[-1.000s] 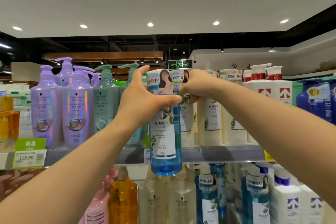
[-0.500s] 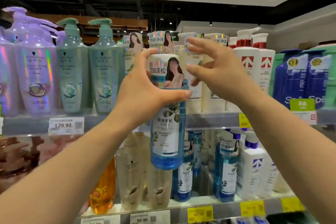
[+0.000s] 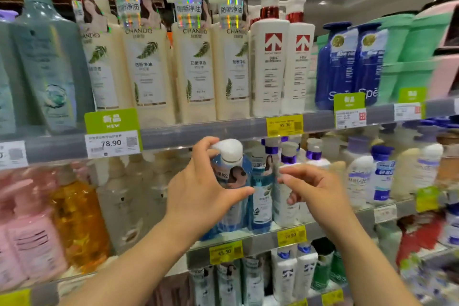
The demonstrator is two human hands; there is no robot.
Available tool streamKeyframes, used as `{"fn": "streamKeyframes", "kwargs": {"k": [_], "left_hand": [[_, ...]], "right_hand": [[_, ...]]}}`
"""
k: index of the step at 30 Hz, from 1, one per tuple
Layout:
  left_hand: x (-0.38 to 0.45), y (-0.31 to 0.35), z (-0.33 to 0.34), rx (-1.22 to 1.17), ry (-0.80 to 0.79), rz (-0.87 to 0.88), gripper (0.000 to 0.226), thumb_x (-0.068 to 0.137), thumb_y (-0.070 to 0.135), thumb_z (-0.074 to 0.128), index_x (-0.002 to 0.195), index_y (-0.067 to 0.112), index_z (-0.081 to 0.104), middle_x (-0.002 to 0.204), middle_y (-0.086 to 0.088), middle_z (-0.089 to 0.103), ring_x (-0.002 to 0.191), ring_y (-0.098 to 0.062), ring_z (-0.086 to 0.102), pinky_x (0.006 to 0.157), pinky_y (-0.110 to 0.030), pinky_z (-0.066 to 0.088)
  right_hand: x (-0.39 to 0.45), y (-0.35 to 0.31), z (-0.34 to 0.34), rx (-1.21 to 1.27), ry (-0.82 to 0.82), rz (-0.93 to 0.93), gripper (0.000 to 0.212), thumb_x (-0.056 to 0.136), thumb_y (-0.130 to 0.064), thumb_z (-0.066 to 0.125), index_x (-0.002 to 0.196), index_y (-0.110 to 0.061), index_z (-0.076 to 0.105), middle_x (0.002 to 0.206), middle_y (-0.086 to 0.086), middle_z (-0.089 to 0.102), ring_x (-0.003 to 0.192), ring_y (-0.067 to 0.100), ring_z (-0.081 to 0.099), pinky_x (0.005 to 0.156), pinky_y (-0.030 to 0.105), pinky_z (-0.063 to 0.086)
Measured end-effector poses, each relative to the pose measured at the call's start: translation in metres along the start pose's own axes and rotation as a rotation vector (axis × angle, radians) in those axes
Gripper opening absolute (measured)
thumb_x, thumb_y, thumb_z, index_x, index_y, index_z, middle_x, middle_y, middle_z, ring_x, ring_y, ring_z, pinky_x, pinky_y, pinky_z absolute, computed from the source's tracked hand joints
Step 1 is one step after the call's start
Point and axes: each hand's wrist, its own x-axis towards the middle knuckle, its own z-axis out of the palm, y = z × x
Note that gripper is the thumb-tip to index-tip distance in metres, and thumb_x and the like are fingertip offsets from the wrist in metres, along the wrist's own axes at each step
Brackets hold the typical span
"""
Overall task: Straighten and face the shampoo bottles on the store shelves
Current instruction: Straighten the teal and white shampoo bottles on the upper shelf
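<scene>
Blue shampoo bottle (image 3: 232,181) upright, label forward, in left hand (image 3: 198,196) fingers; right hand (image 3: 315,189) fingers loosely curled, empty.

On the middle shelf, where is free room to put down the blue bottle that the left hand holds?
The left hand grips the blue bottle at the shelf front, just left of a second blue bottle. No bare patch shows plainly. The clear bottles crowd the left, the white bottles the right. The right hand hovers before those.
</scene>
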Motion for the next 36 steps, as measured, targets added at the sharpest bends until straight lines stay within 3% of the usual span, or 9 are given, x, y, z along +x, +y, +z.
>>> {"fn": "streamKeyframes", "kwargs": {"k": [2,6,14,19,22,26,31,36], "left_hand": [[-0.002,-0.003,0.017,0.073,0.016,-0.003,0.098,0.055,0.068,0.079,0.125,0.043,0.015,0.128,0.011,0.057,0.103,-0.018,0.064,0.069,-0.030,0.048],[-0.001,-0.009,0.043,0.172,0.042,-0.037,0.099,0.059,0.069,0.077,0.130,0.035,0.017,0.128,0.004,0.059,0.100,-0.025,0.067,0.068,-0.038,0.053],[0.014,-0.011,0.075,0.307,0.024,-0.184,0.106,0.068,0.071,0.069,0.144,0.022,0.015,0.127,-0.004,0.062,0.102,-0.026,0.066,0.067,-0.037,0.053],[0.021,-0.017,0.087,0.441,-0.056,-0.232,0.093,0.073,0.075,0.059,0.136,0.014,0.028,0.092,-0.001,0.064,0.076,-0.020,0.063,0.053,-0.035,0.054],[0.026,-0.018,0.087,0.493,-0.074,-0.237,0.087,0.073,0.075,0.059,0.128,0.011,0.036,0.083,-0.001,0.063,0.071,-0.021,0.061,0.050,-0.034,0.052],[0.030,-0.013,0.086,0.550,-0.114,-0.265,0.085,0.072,0.073,0.063,0.122,0.010,0.037,0.066,0.006,0.052,0.059,-0.016,0.054,0.042,-0.028,0.039],[0.034,-0.012,0.083,0.555,-0.128,-0.293,0.090,0.069,0.072,0.068,0.126,0.008,0.039,0.069,0.004,0.052,0.065,-0.019,0.054,0.045,-0.030,0.041],[0.034,-0.014,0.082,0.564,-0.100,-0.266,0.086,0.069,0.071,0.069,0.124,0.009,0.046,0.095,-0.008,0.064,0.081,-0.025,0.061,0.055,-0.033,0.048]], "right_hand": [[-0.003,0.013,-0.008,-0.015,-0.031,0.035,0.020,0.089,-0.004,0.068,0.086,-0.022,0.077,0.083,0.006,0.076,0.053,0.011,0.060,0.056,0.027,0.053],[-0.006,0.032,-0.024,-0.059,-0.087,0.127,0.014,0.090,-0.005,0.068,0.091,-0.016,0.076,0.086,0.012,0.075,0.051,0.015,0.059,0.059,0.030,0.055],[-0.010,0.047,-0.059,-0.078,-0.187,0.221,0.013,0.092,-0.009,0.067,0.096,-0.017,0.076,0.086,0.008,0.076,0.057,0.020,0.060,0.064,0.032,0.057],[-0.010,0.051,-0.078,-0.084,-0.253,0.231,0.011,0.093,-0.012,0.067,0.096,-0.017,0.076,0.085,0.005,0.076,0.059,0.018,0.062,0.063,0.028,0.056],[-0.008,0.054,-0.087,-0.094,-0.280,0.233,0.011,0.093,-0.014,0.067,0.096,-0.020,0.076,0.086,0.003,0.076,0.062,0.015,0.064,0.064,0.026,0.057],[0.003,0.058,-0.088,-0.176,-0.289,0.214,0.010,0.092,-0.021,0.069,0.098,-0.027,0.074,0.091,-0.003,0.074,0.060,0.014,0.066,0.069,0.032,0.061],[0.016,0.061,-0.076,-0.205,-0.310,0.192,0.012,0.092,-0.023,0.069,0.103,-0.027,0.072,0.099,-0.005,0.070,0.059,0.010,0.066,0.067,0.026,0.060],[0.015,0.065,-0.067,-0.190,-0.324,0.184,0.015,0.089,-0.028,0.073,0.103,-0.027,0.073,0.098,-0.007,0.072,0.060,0.010,0.067,0.067,0.027,0.059]]}}
